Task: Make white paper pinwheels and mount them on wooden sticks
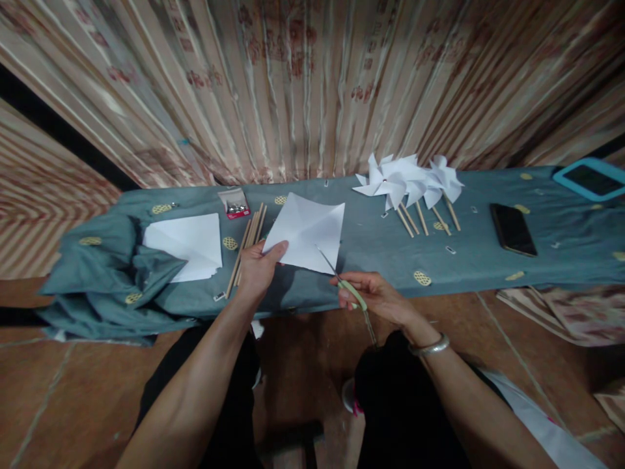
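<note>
My left hand [261, 266] pinches the left corner of a creased white paper square [307, 228], held up over the cloth-covered bench. In my right hand [371, 294] is a pair of scissors [352, 292] with green handles. One blade lies across the paper near its lower right corner; whether the other is beneath cannot be seen. Just left of the paper lie several thin wooden sticks [247, 244]. A stack of white paper [195, 244] rests farther left, partly under bunched cloth.
A small red and white box [236, 204] of metal pins stands behind the sticks. Several white paper pinwheels [410, 179] on sticks lie at the back right. Farther right are a black phone [512, 229] and a blue-framed tablet [592, 179]. A patterned curtain [303, 91] hangs behind the green bench cloth [469, 260].
</note>
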Demonstrator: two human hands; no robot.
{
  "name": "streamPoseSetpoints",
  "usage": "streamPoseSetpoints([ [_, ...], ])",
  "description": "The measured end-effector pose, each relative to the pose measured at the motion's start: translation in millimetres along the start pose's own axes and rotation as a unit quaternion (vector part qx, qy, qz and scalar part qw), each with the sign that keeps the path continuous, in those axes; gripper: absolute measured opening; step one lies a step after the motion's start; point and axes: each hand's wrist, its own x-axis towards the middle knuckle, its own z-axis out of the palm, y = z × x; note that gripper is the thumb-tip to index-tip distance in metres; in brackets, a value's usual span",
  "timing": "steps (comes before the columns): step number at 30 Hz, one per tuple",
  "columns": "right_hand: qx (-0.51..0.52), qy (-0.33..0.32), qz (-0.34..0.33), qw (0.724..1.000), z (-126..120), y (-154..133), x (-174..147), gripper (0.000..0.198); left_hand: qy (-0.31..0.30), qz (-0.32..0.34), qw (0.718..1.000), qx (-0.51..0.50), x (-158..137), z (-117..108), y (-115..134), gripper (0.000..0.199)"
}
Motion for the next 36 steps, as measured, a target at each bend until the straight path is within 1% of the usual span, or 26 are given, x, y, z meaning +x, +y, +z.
streamPoseSetpoints([
  [5,-0.007,-0.006,-0.01,1.0,-1.0,2.5,1.4,0.051,-0.016,-0.003,1.0,-0.003,-1.6,1.2,0.1,0.033],
  [10,-0.015,-0.011,-0.031,0.999,-2.1,5.9,3.0,0.046,-0.015,-0.007,1.0,-0.003,-2.2,3.0,-1.2,0.031],
  [18,-0.02,-0.006,-0.027,0.999,-1.2,5.8,3.7,0.047,-0.013,-0.027,0.999,-0.017,-2.0,3.6,-2.1,0.033],
  [25,-0.032,-0.002,-0.031,0.999,-0.9,4.5,2.9,0.047,-0.03,-0.042,0.998,-0.02,-5.7,6.8,-0.2,0.033],
  [29,-0.033,-0.007,-0.035,0.999,-0.8,3.6,3.0,0.043,-0.024,-0.044,0.998,-0.025,-5.9,7.9,1.2,0.032],
  [36,-0.034,-0.005,-0.032,0.999,-0.4,4.0,3.1,0.043,-0.027,-0.044,0.998,-0.029,-6.8,8.1,0.5,0.031],
])
